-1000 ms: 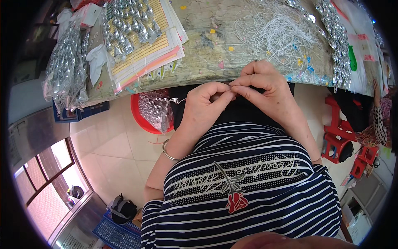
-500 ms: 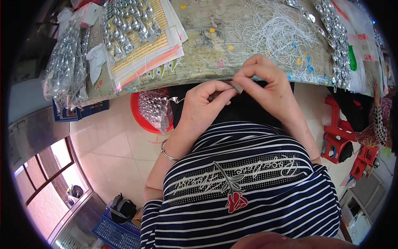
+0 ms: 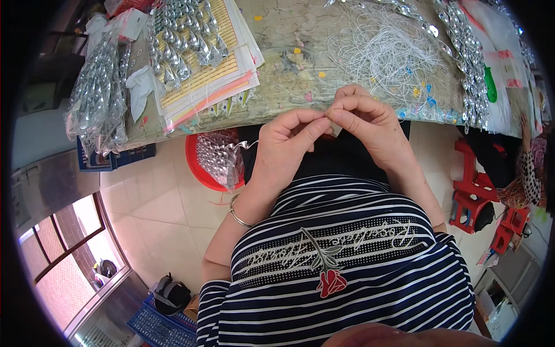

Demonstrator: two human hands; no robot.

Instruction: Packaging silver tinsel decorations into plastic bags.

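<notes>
In front of my body, at the table's near edge, both hands meet with their fingertips together. My left hand is closed round a silver twisted strip, whose spiral end pokes out on the left side of the hand. The rest of it is hidden by the fingers. My right hand pinches thumb against forefinger, touching the left fingertips. What lies in this pinch is too small to make out. A small pale corner of something shows just under the right thumb.
On the worn table lie a tangle of white string, silver spirals on printed sheets, and bagged spirals at left. More spirals hang at right, near a green-handled tool. A red basin and red stools stand below.
My right hand has tilted in so its fingertips meet the left ones. The flat greyish piece seen between the hands before is now mostly hidden. My left hand has barely moved.
</notes>
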